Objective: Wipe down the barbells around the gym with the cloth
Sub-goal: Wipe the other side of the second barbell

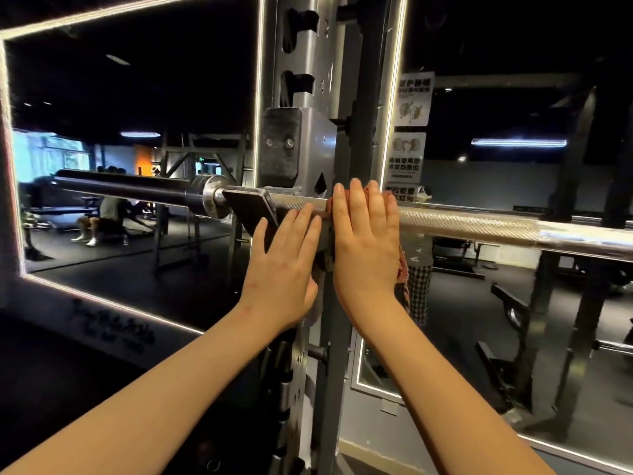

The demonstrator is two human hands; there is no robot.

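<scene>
A steel barbell (479,224) lies across the rack, its knurled shaft running right and its dark sleeve (130,190) reaching left past the collar. My right hand (366,241) lies flat with straight fingers over a reddish cloth (404,269), pressing it against the shaft just right of the rack upright. Part of the cloth hangs below the bar. My left hand (284,262) is held up beside it with fingers straight, its fingertips at the shaft near the hook plate (250,204).
The grey rack upright (308,97) with its bar hook stands directly behind my hands. Lit-edged mirrors (137,97) fill the wall on both sides, reflecting gym frames, benches and a seated person. Paper signs (409,156) hang right of the upright.
</scene>
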